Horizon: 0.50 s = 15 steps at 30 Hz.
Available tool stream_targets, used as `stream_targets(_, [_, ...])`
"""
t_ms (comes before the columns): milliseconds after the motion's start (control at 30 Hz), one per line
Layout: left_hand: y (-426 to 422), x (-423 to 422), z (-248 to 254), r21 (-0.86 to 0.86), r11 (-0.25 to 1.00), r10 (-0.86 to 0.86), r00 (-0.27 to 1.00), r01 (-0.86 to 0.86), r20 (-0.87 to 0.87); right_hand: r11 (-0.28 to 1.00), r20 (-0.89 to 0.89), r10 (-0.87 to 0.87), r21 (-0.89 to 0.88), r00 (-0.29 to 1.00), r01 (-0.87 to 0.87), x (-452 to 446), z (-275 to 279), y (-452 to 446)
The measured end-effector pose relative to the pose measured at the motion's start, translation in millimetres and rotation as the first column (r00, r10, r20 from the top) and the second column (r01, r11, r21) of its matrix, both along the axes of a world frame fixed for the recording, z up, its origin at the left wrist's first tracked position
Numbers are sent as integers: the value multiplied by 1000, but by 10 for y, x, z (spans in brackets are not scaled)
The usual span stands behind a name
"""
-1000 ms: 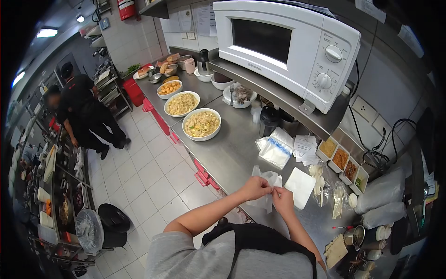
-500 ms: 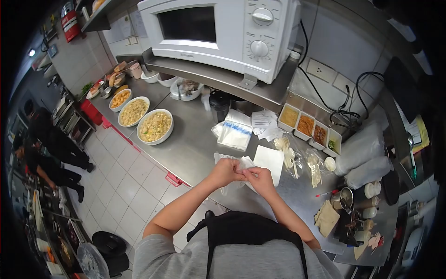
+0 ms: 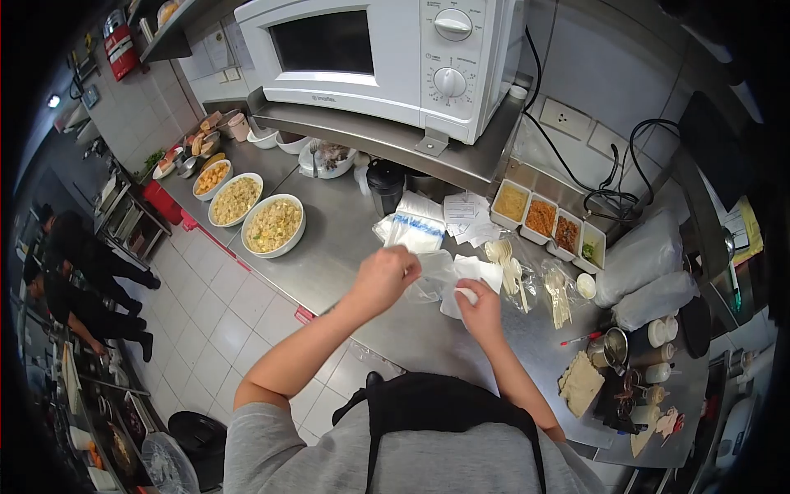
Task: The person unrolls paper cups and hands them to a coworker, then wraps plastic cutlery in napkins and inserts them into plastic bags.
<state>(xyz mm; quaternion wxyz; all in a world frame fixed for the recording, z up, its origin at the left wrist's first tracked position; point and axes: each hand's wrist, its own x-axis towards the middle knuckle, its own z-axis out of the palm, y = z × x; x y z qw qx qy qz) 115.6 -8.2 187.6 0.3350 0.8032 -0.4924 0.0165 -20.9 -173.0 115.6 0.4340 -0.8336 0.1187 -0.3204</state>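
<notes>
My left hand (image 3: 385,278) is closed, pinching a clear plastic bag (image 3: 433,278) that hangs out to its right above the counter. To the right, my right hand (image 3: 480,311) has its thumb and fingers closed on a white paper napkin (image 3: 451,305). The bag reaches close to this napkin; whether they touch I cannot tell. Just behind my right hand lies more white paper (image 3: 477,268) on the counter. An opened pack of plastic bags (image 3: 418,230) with blue print sits beyond my hands. Wrapped plastic cutlery (image 3: 512,276) lies to the right.
Bowls of rice (image 3: 274,227) line the left of the steel counter (image 3: 329,272). A microwave (image 3: 346,58) stands on a shelf above. Topping containers (image 3: 541,218), jars (image 3: 658,375) and a red marker (image 3: 579,340) are at right. Two people (image 3: 82,305) stand at far left.
My hands have moved apart: the left went up and left with the plastic bag, the right shifted right with the napkin. The bag now spreads out between them.
</notes>
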Motion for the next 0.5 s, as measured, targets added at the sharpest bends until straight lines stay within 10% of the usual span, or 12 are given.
stream_targets(200, [9, -211, -862, -82, 991, -113, 989, 105, -92, 985, -196, -168, 5, 966, 172, -409, -55, -165])
stream_targets(300, [-7, -128, -950, 49, 979, -205, 967, 199, 152, 895, -209, 73, 445, 975, 28, -529, -223, -198])
stream_targets(500, [-136, -181, -845, 389, 917, -244, 894, 87, 375, 811, -261, 389, 551, 884, -195, -504, -360, 121])
